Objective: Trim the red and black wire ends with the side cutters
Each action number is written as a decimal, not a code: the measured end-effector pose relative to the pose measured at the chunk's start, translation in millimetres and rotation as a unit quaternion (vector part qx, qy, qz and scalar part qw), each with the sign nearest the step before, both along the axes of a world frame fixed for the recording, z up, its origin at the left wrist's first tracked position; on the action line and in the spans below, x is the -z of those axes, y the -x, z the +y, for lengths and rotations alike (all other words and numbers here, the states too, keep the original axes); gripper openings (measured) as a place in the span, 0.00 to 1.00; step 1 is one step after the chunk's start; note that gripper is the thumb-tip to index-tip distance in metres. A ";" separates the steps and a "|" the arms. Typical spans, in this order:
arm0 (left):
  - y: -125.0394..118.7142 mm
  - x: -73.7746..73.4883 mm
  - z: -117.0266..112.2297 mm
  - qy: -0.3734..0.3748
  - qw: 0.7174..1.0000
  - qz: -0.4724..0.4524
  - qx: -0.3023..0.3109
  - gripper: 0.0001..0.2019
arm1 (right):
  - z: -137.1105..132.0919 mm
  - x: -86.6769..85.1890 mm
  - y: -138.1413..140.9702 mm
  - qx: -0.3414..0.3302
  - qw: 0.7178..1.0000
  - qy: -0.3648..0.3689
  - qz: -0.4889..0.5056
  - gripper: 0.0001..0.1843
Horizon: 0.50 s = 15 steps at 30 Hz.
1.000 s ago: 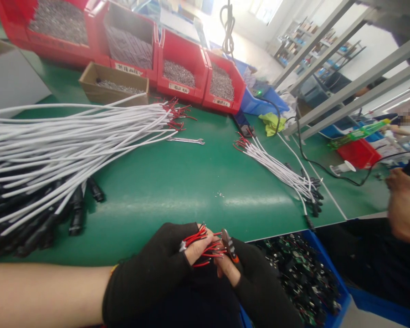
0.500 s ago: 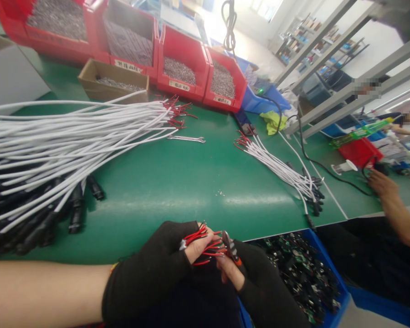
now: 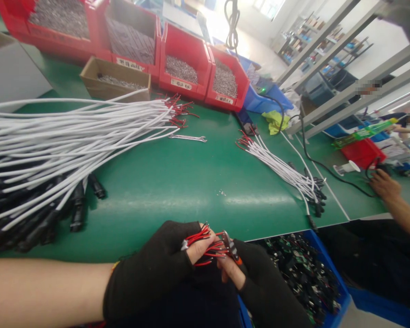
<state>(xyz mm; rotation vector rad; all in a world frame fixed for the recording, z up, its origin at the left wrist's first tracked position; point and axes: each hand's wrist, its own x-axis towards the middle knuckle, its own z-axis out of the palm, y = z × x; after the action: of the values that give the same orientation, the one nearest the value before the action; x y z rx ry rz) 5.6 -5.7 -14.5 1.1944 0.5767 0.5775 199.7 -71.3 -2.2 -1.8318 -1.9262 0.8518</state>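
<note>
My left hand [image 3: 171, 255], in a black fingerless glove, is closed around a bundle of red wires [image 3: 212, 249] with bare or dark tips. In my right hand [image 3: 241, 269], gloved the same way, is a pair of cutting pliers [image 3: 230, 246] with orange on the handle. The jaws of the pliers touch the wire ends just right of my left thumb. Most of the pliers' handle is hidden by my fingers. Tiny scraps [image 3: 221, 193] lie on the green table [image 3: 177, 182] beyond my hands.
White cables [image 3: 89, 132] with black connectors lie at left, a smaller cable bundle [image 3: 280, 166] at right. A wrench [image 3: 189, 138] lies between them. Red bins [image 3: 184, 84] and a cardboard box [image 3: 116, 93] line the back. A blue crate [image 3: 340, 278] stands below right; another person's hand [image 3: 386, 184] is beyond.
The whole view has shifted very slightly. Both hands keep the same hold on the wires and the pliers. The other person's hand at right has barely moved.
</note>
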 end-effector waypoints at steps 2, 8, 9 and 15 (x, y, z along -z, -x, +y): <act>0.3 0.1 0.3 -0.002 1.000 0.003 0.000 0.17 | -0.4 0.8 -0.7 0.000 1.000 0.000 -0.002 0.16; -0.4 0.7 1.7 0.006 1.000 0.018 -0.012 0.15 | -3.4 4.4 -4.8 0.006 1.000 0.000 -0.008 0.10; -0.5 0.9 1.6 0.011 1.000 0.015 -0.010 0.15 | -3.4 4.7 -5.6 0.007 1.000 0.001 -0.009 0.10; 0.0 -0.6 0.7 0.000 1.000 0.010 -0.009 0.16 | -1.5 3.5 -5.4 0.002 1.000 0.028 -0.015 0.16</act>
<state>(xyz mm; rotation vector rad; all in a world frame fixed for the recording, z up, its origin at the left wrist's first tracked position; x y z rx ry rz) 5.6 -5.0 -13.9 1.1965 0.6046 0.5820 205.1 -72.8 -5.6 -1.8892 -1.9353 0.8901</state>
